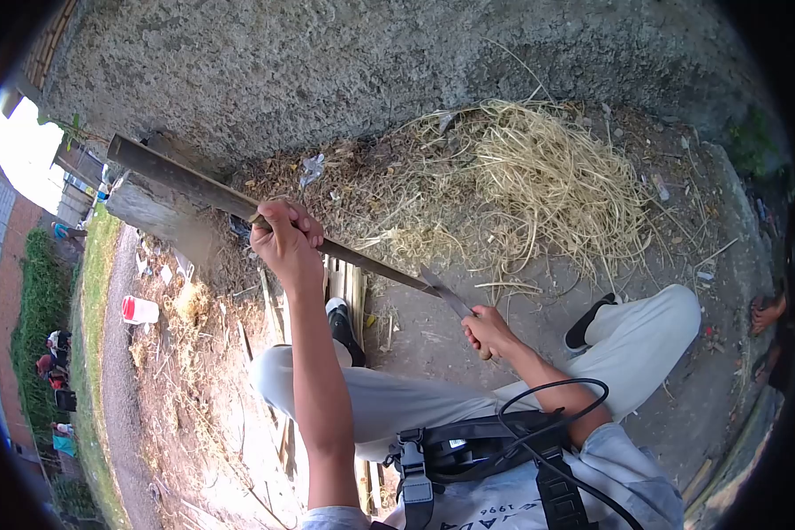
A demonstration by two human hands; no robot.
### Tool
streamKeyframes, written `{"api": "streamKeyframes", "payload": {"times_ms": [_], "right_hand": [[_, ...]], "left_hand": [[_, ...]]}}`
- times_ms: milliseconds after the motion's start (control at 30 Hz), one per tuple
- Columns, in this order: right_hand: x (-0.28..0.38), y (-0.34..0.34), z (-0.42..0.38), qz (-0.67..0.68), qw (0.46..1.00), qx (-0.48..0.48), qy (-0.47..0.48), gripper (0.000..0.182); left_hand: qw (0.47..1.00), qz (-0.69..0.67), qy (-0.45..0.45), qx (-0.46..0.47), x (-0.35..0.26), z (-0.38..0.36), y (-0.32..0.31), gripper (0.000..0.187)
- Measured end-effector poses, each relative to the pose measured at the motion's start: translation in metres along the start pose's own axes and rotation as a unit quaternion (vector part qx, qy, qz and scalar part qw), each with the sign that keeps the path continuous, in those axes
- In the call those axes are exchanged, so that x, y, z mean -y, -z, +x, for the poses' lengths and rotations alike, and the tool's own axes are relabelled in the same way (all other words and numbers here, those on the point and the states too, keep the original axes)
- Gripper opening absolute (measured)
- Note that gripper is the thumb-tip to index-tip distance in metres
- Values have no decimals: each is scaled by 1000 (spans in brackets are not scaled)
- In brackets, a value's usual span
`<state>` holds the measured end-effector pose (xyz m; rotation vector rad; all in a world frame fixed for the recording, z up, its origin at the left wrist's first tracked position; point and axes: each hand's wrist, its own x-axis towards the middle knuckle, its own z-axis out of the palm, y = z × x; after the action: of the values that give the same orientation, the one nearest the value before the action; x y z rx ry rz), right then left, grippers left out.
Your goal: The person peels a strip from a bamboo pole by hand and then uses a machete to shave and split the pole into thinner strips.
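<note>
A long dark pole (185, 181), which looks like bamboo, slants from the upper left down to the middle of the view. My left hand (287, 237) is wrapped round it near its middle. In my right hand (488, 331) is a knife, gripped by its handle. The knife's blade (449, 292) points up and to the left, and its tip lies at the lower right end of the pole. Whether the blade touches the pole is hard to tell.
Pale strips (561, 172) lie heaped by the rough wall (344, 66). Split wood pieces (347, 287) lie beside my left foot. A red and white container (140, 309) is on the ground at left. Another person's bare foot (767, 313) shows at far right; people are in the left distance.
</note>
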<state>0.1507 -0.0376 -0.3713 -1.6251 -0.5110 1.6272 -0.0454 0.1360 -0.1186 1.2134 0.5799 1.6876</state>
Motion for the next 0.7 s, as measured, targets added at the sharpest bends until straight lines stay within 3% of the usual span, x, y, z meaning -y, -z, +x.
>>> {"api": "streamKeyframes", "payload": {"times_ms": [233,467,700], "right_hand": [[-36,-3,32,43,998,6,-41,16],[-39,6,45,59,996,23,-67,16],[-8,-13,12,14,997,70,-12,20]], "left_hand": [[998,36,0,-48,-19,-16,24,50],[987,8,26,-159,-36,-25,39,31],[990,14,45,-136,-35,-27,48,31]]}}
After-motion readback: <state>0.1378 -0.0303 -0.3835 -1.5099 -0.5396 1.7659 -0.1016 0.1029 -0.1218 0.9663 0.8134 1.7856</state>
